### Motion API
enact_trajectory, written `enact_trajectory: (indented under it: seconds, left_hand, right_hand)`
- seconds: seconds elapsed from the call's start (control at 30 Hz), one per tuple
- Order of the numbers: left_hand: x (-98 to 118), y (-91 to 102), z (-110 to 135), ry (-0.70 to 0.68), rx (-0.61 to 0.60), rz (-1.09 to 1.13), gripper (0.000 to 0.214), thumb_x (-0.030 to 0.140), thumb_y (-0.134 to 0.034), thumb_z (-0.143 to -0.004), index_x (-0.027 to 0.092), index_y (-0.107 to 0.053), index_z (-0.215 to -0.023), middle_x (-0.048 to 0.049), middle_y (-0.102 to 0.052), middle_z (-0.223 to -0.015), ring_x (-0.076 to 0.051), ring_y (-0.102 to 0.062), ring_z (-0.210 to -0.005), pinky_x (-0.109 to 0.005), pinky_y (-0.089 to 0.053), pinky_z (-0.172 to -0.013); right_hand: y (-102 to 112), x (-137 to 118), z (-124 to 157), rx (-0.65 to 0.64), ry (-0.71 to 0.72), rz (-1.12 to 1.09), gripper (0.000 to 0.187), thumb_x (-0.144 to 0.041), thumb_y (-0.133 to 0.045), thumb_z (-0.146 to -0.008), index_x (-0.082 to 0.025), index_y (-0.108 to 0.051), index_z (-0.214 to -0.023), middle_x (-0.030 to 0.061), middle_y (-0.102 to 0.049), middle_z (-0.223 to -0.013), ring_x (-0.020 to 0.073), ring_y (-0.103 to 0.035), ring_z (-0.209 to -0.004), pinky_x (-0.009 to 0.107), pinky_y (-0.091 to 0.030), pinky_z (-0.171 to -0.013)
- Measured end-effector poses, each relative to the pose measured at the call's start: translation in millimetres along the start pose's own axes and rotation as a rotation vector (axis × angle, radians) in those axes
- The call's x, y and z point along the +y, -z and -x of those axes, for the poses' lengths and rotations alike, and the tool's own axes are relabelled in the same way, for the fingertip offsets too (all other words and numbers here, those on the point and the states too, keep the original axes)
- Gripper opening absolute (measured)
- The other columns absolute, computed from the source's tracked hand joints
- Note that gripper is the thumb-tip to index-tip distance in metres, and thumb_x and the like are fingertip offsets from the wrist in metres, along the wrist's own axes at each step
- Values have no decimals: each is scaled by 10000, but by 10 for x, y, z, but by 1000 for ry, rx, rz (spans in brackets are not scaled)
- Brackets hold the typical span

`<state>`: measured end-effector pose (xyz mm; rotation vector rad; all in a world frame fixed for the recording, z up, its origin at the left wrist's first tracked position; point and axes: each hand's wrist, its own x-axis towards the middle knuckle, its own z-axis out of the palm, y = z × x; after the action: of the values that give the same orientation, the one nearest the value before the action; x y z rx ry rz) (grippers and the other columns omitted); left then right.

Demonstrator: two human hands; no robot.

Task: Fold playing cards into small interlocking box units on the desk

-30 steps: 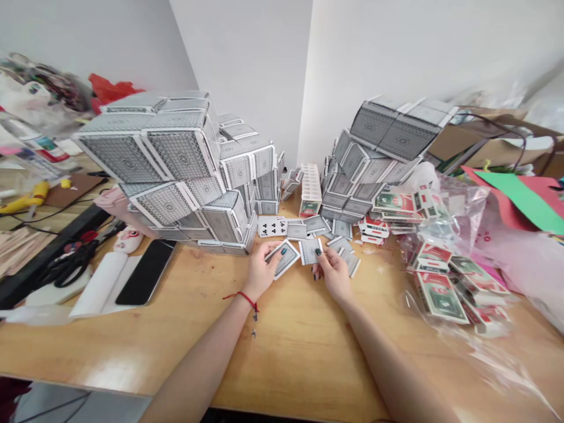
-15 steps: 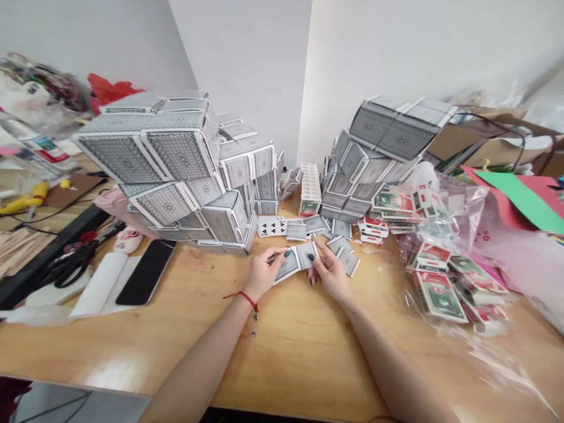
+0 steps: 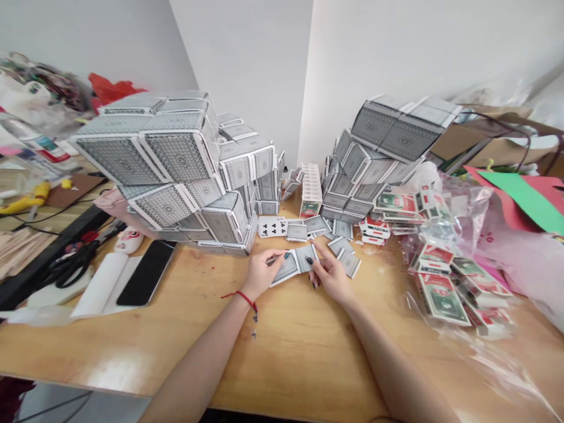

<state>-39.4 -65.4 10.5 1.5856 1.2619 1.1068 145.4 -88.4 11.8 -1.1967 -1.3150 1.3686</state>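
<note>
My left hand (image 3: 261,274) pinches a grey-backed playing card (image 3: 285,268) by its left side, just above the wooden table (image 3: 286,346). My right hand (image 3: 329,272) pinches a second grey-backed card (image 3: 305,257) whose edge meets the first one, so the two form a joined pair between my hands. Loose folded cards (image 3: 341,244) lie scattered right behind my fingers, with one face-up clubs card (image 3: 272,227) beside them.
A big block built of grey cards (image 3: 176,170) stands at the left, another (image 3: 379,153) at the right. Red and green card boxes (image 3: 440,288) lie in clear plastic on the right. A phone (image 3: 147,271), scissors (image 3: 73,261) and white paper (image 3: 99,285) sit left.
The two cards were held apart a second ago. My hands have since brought them together edge to edge and now hold them joined.
</note>
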Motion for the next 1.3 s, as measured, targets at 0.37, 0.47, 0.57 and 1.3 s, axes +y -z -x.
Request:
enact_trajectory:
  seconds: [0.37,0.47,0.57,1.3]
  left_hand:
    - [-3,-10,-28,77,-81,98,215,272,-593,-713,124,-674,-847,-79,-687,-878,-172,-639,-784,-255,-512,-727]
    - [-1,-21,-28,88,-105,116,211,272,-599,-707,129,-676,-842,-77,-687,-888,-170,-638,-786,-253,-509,-727]
    - [-8,-23,-33,103,-130,110,198,266,-603,-701,131,-677,-824,-75,-688,-880,-167,-637,-777,-250,-506,-710]
    - [-19,14,-65,155,-230,112,214,288,-614,-688,121,-681,-802,-70,-691,-819,-143,-613,-713,-230,-483,-658]
  right_hand:
    - [25,-26,32,-135,17,-14,762,-317,-650,-683,-264,-217,-1307,-36,-524,-670,107,-511,-464,252,-470,-452]
    - [43,-31,34,-145,29,32,767,-278,-699,-631,-271,-272,-1267,-3,-524,-774,132,-543,-550,271,-489,-500]
    - [59,-38,40,-167,33,71,704,-260,-707,-618,-257,-320,-1206,10,-523,-835,145,-561,-615,279,-495,-546]
    - [82,-76,49,-169,171,324,570,-309,-696,-621,-203,-458,-1129,62,-551,-1083,215,-533,-983,335,-430,-847]
